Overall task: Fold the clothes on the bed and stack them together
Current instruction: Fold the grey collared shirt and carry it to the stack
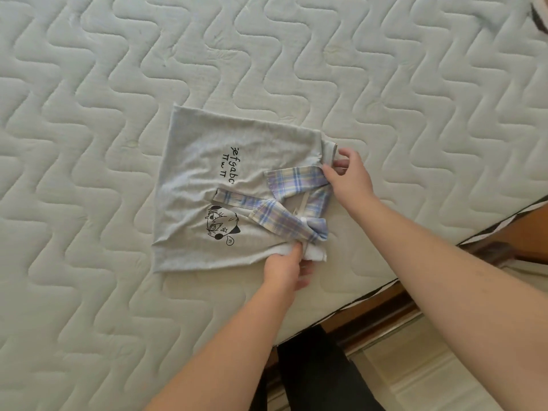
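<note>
Clothes here are coming down to one grey shirt (pixel 207 185), which is lying folded into a rough square on the bed (pixel 89 84), toward the edge nearest me. Under it the quilted, wavy-stitched mattress cover is stretching across almost the whole view, and at the lower right the bed's edge is giving way to a wooden frame (pixel 382 310) and a pale floor (pixel 421 372). My dark trouser leg (pixel 314 369) is showing just below the mattress edge. My two bare forearms are reaching in from the bottom and the right. Across the shirt's front, black printed letters (pixel 229 166) are running sideways, and a small cartoon face (pixel 221 225) is sitting beside them. A plaid collar (pixel 292 200) in lilac, blue and cream is lying open at the shirt's right side, with a strip of the same plaid pointing inward over the grey cloth. My right hand (pixel 348 176) is resting at the upper right corner, its fingers (pixel 341 164) curling round the folded grey edge beside the collar. My left hand (pixel 286 269) is working at the lower right corner, where its fingers (pixel 296 250) are pinching the bunched white and grey cloth just under the plaid. Both hands are touching the shirt, and the shirt is staying flat on the bed.
</note>
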A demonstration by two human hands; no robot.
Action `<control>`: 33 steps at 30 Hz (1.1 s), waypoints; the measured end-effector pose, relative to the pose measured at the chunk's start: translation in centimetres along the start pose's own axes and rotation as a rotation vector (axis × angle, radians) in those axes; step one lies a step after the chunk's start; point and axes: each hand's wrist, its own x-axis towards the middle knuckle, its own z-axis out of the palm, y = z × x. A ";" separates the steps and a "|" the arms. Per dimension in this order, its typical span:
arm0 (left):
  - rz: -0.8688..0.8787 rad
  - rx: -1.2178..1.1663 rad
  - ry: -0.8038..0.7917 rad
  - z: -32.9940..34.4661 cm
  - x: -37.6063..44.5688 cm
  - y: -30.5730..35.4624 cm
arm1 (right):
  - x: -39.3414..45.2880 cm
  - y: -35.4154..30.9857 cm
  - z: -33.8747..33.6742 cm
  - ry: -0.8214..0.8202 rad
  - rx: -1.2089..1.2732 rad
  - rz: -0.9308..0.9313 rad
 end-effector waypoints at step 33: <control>0.787 2.113 -0.124 6.4 5.8 28.4 | -17.2 0.5 12.4 0.204 1.470 0.890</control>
